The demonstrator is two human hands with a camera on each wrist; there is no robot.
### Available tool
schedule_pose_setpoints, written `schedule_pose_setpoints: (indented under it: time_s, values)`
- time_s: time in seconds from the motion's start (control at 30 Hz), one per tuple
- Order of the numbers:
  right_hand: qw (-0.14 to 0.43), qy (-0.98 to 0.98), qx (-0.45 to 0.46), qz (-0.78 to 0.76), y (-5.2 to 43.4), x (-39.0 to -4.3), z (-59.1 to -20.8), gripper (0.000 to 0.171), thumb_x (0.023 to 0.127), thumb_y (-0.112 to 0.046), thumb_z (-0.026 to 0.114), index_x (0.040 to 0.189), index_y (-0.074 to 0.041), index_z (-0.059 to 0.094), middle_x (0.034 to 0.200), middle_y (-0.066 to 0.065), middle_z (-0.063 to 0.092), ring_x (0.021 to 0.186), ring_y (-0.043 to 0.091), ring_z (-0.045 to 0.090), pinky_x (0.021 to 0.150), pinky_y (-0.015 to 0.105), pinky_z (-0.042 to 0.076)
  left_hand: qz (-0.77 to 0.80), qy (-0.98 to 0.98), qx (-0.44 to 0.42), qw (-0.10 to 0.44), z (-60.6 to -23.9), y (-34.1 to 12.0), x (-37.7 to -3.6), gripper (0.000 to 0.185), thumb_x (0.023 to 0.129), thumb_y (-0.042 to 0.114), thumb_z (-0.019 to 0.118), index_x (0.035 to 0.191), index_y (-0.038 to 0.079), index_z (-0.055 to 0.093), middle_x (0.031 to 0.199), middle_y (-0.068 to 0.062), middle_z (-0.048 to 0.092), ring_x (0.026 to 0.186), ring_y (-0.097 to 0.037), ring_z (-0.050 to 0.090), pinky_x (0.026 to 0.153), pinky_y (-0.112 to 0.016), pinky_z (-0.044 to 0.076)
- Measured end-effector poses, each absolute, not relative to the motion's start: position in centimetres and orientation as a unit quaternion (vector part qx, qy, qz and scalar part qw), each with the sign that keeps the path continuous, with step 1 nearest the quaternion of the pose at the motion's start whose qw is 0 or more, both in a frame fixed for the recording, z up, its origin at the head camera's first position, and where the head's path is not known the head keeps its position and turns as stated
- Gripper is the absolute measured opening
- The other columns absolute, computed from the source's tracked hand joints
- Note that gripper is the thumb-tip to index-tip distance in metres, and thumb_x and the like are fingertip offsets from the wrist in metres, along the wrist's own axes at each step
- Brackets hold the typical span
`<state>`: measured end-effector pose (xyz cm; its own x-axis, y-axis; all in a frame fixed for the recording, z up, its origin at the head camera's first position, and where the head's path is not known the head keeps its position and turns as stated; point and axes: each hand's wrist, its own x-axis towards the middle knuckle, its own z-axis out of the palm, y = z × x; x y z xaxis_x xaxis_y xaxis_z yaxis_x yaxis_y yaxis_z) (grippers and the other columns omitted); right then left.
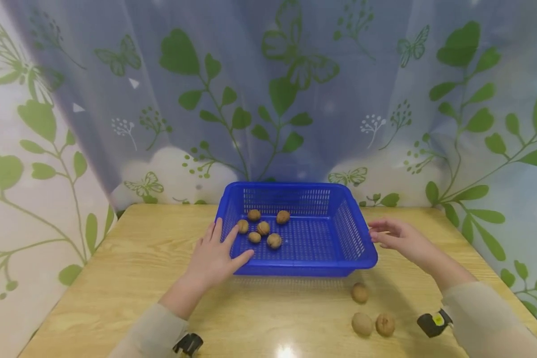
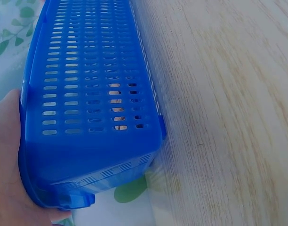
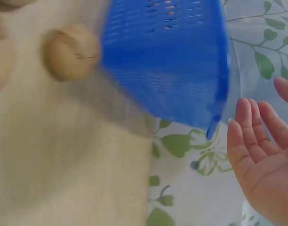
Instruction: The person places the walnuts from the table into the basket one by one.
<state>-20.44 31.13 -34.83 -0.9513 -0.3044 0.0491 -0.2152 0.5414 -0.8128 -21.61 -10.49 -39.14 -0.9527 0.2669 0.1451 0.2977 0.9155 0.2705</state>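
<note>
A blue plastic basket point(image 1: 295, 264) with slotted walls stands on the table. Several walnuts point(image 1: 274, 241) lie inside it, gathered toward its left side. My left hand point(image 1: 215, 261) rests with spread, fairly straight fingers over the basket's front left corner. The left wrist view shows that hand point(image 2: 6, 165) along the rim, most of its fingers hidden. Beside the right rim is my right hand point(image 1: 400, 238), its fingers loosely bent and holding nothing. A gap shows between this hand point(image 3: 268, 162) and the basket point(image 3: 181, 70) in the right wrist view.
Three walnuts point(image 1: 362, 324) sit on the wooden table point(image 1: 116, 278) in front of the basket's right corner. Behind the table hangs a curtain point(image 1: 259, 99) printed with leaves and butterflies, close to the basket's back wall.
</note>
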Motion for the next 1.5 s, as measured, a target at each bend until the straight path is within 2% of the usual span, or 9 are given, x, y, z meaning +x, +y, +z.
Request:
schedule_pose_setpoints:
  time_s: [0.27, 0.5, 0.63, 0.8, 0.97, 1.3, 1.5]
  values:
    - [0.068, 0.871, -0.112, -0.474, 32.7, -18.5, -37.1, 0.045, 0.097, -0.023, 0.052, 0.125, 0.011, 0.045, 0.12, 0.023, 0.056, 0.106, 0.03, 0.057, 0.082, 0.031, 0.049, -0.148, -0.976, -0.15, 0.05, -39.1, -10.4, -21.7, 0.081, 0.087, 0.068, 0.039, 0.147, 0.015, 0.03, 0.15, -0.028, 0.012, 0.138, -0.043, 0.009, 0.103, -0.061, 0.021]
    - [0.081, 0.856, -0.123, -0.496, 32.8, -17.8, -39.0, 0.038, 0.096, -0.02, 0.052, 0.121, 0.01, 0.049, 0.112, 0.018, 0.06, 0.103, 0.022, 0.057, 0.082, 0.028, 0.049, -0.148, -0.976, -0.152, 0.053, -39.4, -10.5, -21.8, 0.081, 0.087, 0.068, 0.038, 0.148, 0.014, 0.03, 0.149, -0.029, 0.012, 0.138, -0.043, 0.007, 0.102, -0.062, 0.022]
    - [0.1, 0.855, -0.13, -0.491, 32.7, -17.5, -40.3, 0.038, 0.095, -0.019, 0.054, 0.122, 0.008, 0.05, 0.116, 0.022, 0.057, 0.108, 0.031, 0.055, 0.082, 0.027, 0.048, -0.154, -0.974, -0.155, 0.059, -39.4, -10.5, -21.8, 0.082, 0.087, 0.068, 0.04, 0.147, 0.013, 0.031, 0.149, -0.029, 0.013, 0.138, -0.043, 0.007, 0.101, -0.063, 0.022]
    - [0.125, 0.857, -0.179, -0.467, 32.2, -17.3, -42.0, 0.041, 0.092, -0.014, 0.058, 0.124, 0.01, 0.049, 0.121, 0.028, 0.053, 0.109, 0.041, 0.053, 0.082, 0.024, 0.047, -0.152, -0.974, -0.156, 0.058, -39.4, -10.5, -21.9, 0.083, 0.087, 0.07, 0.037, 0.147, 0.013, 0.03, 0.149, -0.029, 0.012, 0.138, -0.043, 0.007, 0.102, -0.062, 0.022]
    - [0.12, 0.856, -0.225, -0.449, 31.6, -17.2, -43.3, 0.043, 0.089, -0.012, 0.064, 0.122, 0.012, 0.05, 0.119, 0.028, 0.054, 0.106, 0.043, 0.055, 0.084, 0.03, 0.049, -0.148, -0.975, -0.155, 0.057, -39.3, -10.5, -21.9, 0.083, 0.087, 0.07, 0.037, 0.147, 0.014, 0.03, 0.15, -0.029, 0.011, 0.138, -0.042, 0.006, 0.102, -0.061, 0.023]
    - [0.108, 0.856, -0.244, -0.443, 30.8, -16.8, -44.1, 0.044, 0.085, -0.008, 0.067, 0.117, 0.016, 0.05, 0.114, 0.029, 0.057, 0.1, 0.043, 0.058, 0.082, 0.037, 0.051, -0.148, -0.975, -0.157, 0.048, -39.1, -10.4, -21.8, 0.083, 0.087, 0.07, 0.036, 0.147, 0.013, 0.029, 0.149, -0.03, 0.012, 0.138, -0.043, 0.006, 0.103, -0.061, 0.022]
    - [0.096, 0.876, -0.227, -0.415, 30.4, -16.5, -43.9, 0.039, 0.084, -0.013, 0.069, 0.112, 0.01, 0.053, 0.109, 0.021, 0.06, 0.096, 0.038, 0.06, 0.08, 0.04, 0.051, -0.145, -0.975, -0.157, 0.057, -39.5, -10.5, -22.0, 0.084, 0.086, 0.071, 0.035, 0.147, 0.014, 0.031, 0.149, -0.03, 0.012, 0.138, -0.043, 0.006, 0.103, -0.06, 0.022]
